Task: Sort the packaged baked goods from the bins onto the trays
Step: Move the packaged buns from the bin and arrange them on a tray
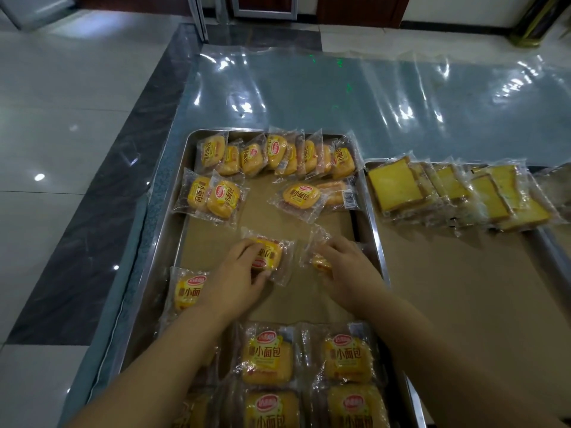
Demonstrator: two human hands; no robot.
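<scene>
Plastic-covered table (309,97), steel tray (372,230): my left hand (238,273) pinches a bun packet (268,254) mid-tray, right hand (346,270) grips a second packet (319,261) just beside it; bare liner (278,223) lies straight ahead.

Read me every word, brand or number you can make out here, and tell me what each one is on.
"小面包": yellow label of the small bread packs in the left tray.
Too blurred to read: the red oval logo on those packs.
Too small to read: the barcode digits on one pack at the tray's far right.
No readable text: the sliced cake packs on the right.
</scene>
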